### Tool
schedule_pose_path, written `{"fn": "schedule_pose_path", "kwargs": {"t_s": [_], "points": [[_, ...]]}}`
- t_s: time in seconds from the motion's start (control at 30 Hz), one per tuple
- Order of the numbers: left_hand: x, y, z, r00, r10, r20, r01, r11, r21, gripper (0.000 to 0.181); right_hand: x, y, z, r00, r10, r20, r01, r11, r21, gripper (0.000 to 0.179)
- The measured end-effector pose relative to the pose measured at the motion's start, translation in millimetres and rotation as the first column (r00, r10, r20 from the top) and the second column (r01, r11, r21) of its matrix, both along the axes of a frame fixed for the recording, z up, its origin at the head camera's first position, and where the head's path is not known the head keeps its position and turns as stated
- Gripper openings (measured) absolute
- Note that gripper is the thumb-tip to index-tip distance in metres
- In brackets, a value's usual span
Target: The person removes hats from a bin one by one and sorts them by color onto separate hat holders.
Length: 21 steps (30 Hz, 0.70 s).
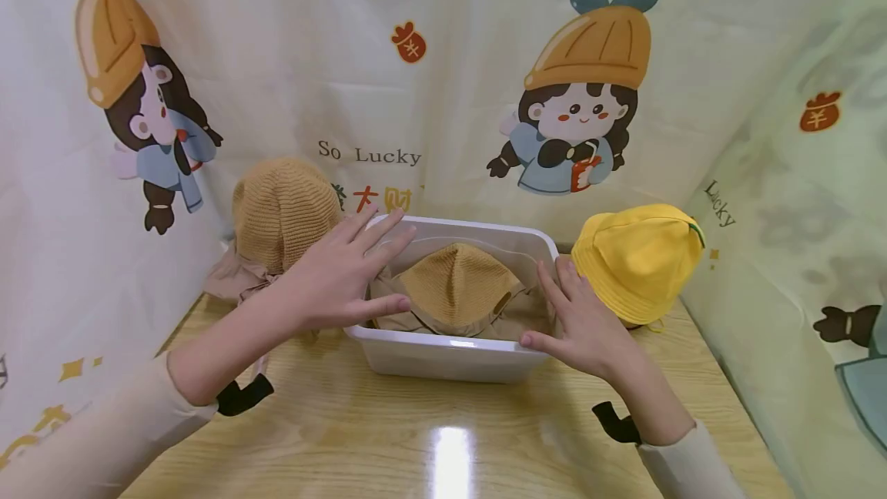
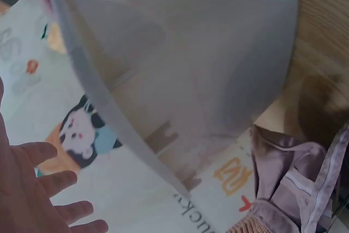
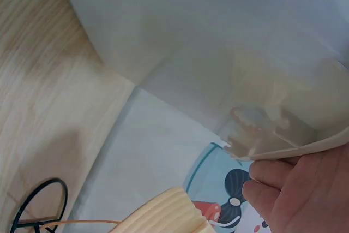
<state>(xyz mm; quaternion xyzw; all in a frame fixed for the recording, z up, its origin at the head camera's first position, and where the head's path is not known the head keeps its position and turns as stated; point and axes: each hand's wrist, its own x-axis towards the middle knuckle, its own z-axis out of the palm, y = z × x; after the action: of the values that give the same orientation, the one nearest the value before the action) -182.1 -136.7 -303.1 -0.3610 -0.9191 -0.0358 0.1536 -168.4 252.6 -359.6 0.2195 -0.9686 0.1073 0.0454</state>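
A white plastic bin (image 1: 450,363) stands on the table, with a tan knit hat (image 1: 457,287) and its brownish cloth flaps inside. My left hand (image 1: 339,276) is spread flat over the bin's left end, thumb extended towards the hat. In the left wrist view those fingers (image 2: 60,183) are straight, apart from the bin's rim, and hold nothing. At the right end, my right hand (image 1: 585,322) has its fingers extended along the rim, thumb near the front corner. The right wrist view shows its fingertips (image 3: 267,181) right at the rim.
Left of the bin sits another tan knit hat (image 1: 284,214) with mauve-brown flaps (image 1: 239,276). A yellow bucket hat (image 1: 637,260) stands just right of the bin. A printed curtain (image 1: 457,98) closes off the back and sides of the wooden table (image 1: 346,437).
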Motion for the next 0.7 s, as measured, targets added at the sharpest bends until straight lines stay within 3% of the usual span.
{"fn": "schedule_pose_path", "kwargs": {"t_s": [0.17,0.47,0.7], "points": [[-2.9,10.0,-0.8,0.998,-0.036,0.049,0.037,0.999,-0.022,0.088,1.0,0.8,-1.3,1.0,-0.003,0.005,0.004,1.0,-0.011,0.117],[-13.4,25.3,-11.0,0.993,-0.108,0.053,0.113,0.988,-0.1,0.085,0.6,0.6,-2.6,0.999,-0.018,0.032,0.018,1.0,-0.001,0.117],[-25.6,44.0,-13.1,0.985,-0.163,0.059,0.168,0.982,-0.09,0.079,0.9,1.9,-6.3,0.999,-0.023,0.036,0.024,1.0,-0.013,0.114]]}}
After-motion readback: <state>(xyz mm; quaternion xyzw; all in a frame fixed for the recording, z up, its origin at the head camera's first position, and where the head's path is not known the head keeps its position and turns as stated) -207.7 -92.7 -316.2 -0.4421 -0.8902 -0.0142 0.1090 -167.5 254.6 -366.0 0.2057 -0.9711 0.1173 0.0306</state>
